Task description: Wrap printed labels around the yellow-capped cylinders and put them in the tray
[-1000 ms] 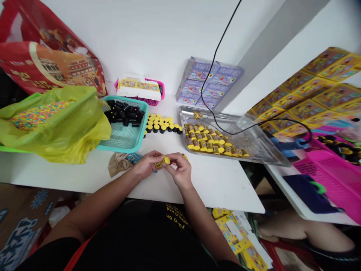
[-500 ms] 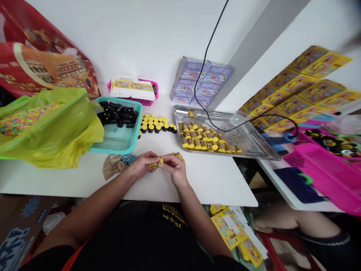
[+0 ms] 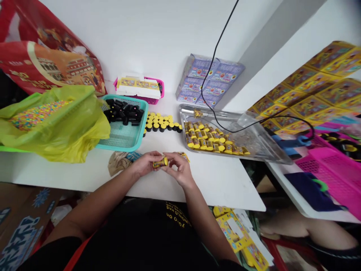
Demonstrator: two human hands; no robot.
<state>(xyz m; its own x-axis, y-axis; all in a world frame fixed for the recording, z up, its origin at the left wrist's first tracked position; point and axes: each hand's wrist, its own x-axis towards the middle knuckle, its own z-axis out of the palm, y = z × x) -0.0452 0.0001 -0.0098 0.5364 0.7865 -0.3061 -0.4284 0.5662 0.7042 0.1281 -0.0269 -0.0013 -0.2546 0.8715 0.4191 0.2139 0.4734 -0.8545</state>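
Could drop small yellow jar (image 3: 160,162) onto table (image 3: 222,184) by slackening left-hand pinch; could scuff or skew printed side by pressing unevenly. Held nearly flat between hands, above near part of table. In left hand (image 3: 144,165), pinched by grip of thumb and fingers. With right hand (image 3: 181,172), curved around yellow end; cannot tell whether pinched there too. With forearms angled inward.

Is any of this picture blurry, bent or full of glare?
Head view: lighting soft, no harsh glare; pale reflections on the metal tray; yellow boxes stretched and slanted toward the right edge; print on the held yellow cylinder too small to read.
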